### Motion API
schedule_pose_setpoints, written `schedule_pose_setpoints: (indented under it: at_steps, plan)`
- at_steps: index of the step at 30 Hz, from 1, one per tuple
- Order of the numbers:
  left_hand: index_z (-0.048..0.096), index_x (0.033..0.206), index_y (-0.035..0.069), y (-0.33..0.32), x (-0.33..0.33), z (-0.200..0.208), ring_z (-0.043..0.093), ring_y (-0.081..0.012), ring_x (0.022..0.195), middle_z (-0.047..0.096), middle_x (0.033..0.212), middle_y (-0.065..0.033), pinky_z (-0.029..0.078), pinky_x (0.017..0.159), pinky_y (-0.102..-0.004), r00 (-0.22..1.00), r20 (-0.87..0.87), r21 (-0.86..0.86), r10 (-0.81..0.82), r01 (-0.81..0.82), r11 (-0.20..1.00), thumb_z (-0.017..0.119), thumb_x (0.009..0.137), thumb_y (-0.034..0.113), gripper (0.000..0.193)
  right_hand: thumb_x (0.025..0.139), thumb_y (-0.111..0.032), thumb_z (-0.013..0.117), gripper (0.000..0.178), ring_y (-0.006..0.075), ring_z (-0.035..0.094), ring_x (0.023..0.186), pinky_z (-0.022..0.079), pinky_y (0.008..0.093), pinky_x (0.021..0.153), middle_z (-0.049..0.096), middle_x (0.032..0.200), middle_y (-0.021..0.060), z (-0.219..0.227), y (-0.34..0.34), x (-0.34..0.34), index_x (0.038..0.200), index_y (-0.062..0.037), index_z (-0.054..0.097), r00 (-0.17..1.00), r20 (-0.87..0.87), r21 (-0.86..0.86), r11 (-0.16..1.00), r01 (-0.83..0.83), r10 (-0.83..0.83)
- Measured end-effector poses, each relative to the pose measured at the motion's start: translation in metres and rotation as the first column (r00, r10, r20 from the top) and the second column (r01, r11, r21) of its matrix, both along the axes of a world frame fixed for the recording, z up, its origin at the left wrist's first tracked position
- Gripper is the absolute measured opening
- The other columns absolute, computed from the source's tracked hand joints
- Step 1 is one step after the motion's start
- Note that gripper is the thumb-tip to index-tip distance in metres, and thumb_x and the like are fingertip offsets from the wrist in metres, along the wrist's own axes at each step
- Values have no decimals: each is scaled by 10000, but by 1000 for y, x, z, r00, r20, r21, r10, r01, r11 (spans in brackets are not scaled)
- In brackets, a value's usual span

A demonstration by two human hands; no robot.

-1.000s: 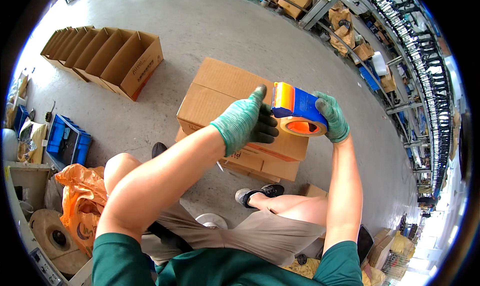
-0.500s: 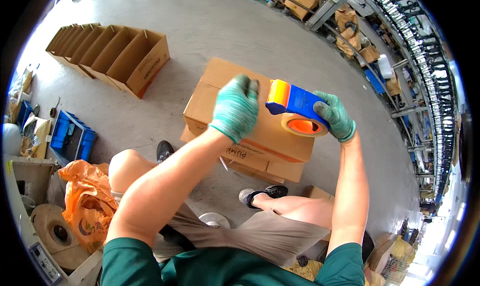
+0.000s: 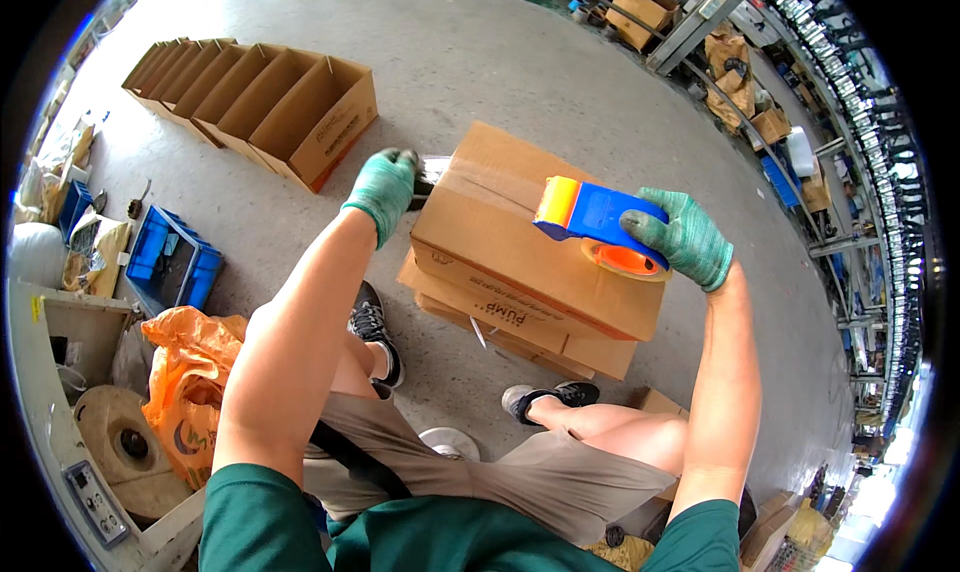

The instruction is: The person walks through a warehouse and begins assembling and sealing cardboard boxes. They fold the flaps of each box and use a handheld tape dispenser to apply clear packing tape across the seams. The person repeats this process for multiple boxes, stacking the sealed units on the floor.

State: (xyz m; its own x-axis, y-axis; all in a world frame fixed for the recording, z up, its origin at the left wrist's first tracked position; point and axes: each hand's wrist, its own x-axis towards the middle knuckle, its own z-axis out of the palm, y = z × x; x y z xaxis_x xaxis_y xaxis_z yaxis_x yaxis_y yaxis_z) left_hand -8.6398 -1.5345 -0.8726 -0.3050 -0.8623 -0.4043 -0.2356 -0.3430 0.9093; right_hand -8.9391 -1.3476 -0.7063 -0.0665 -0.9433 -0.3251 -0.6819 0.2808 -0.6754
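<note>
My right hand point(image 3: 688, 234), in a green knit glove, grips a blue tape dispenser point(image 3: 612, 215) with a yellow front roller and a tape roll on an orange core point(image 3: 628, 260). It sits over the right part of a closed cardboard box point(image 3: 520, 217). My left hand point(image 3: 383, 194), gloved alike, is just past the box's left end with its fingers closed. A shiny strip of clear tape point(image 3: 434, 168) shows between those fingers and the box edge. The box rests on more flattened or stacked cardboard point(image 3: 520, 330).
Several open cartons point(image 3: 318, 122) stand in a row at the far left. A blue crate point(image 3: 170, 262), an orange plastic bag point(image 3: 190, 382) and a cream machine point(image 3: 60, 452) are at my left. Metal racking point(image 3: 800, 202) lines the right. My shoes point(image 3: 545, 400) flank the box's near side.
My left hand has moved left, from above the box to beyond its left end. The right hand stays on the dispenser. The whole scene has shifted slightly right in the view.
</note>
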Motion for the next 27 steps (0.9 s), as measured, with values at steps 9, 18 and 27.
schedule_pose_setpoints:
  at_steps: [9, 18, 27]
  plan:
    - [503, 1407, 83, 0, -6, 14, 545, -205, 1171, 595, 1299, -127, 443, 1026, -335, 975, 119, -431, -189, 222, 875, 500, 1032, 422, 506, 842, -548, 719, 629, 162, 634, 850, 523, 330, 784, 689, 913, 98, -2, 0, -1, 1126, 11, 675, 1000, 31, -61, 998, -4, 5]
    - [517, 1342, 123, 22, -23, 35, 481, -143, 1136, 568, 1212, -62, 372, 1069, -333, 866, 135, -413, -482, 492, 767, 317, 1101, 371, 400, 864, -518, 687, 618, 189, 651, 866, 525, 340, 793, 699, 943, 132, 11, 3, -10, 1156, 26, 672, 997, 54, -56, 997, -56, 59]
    - [523, 1336, 106, 17, -26, 31, 449, -141, 1198, 549, 1267, -41, 327, 1107, -303, 880, 22, -384, -474, 445, 809, 367, 1097, 310, 351, 783, -514, 692, 686, 218, 652, 887, 513, 365, 808, 697, 962, 158, 65, 156, -148, 1165, 53, 650, 939, -278, 122, 962, 245, -204]
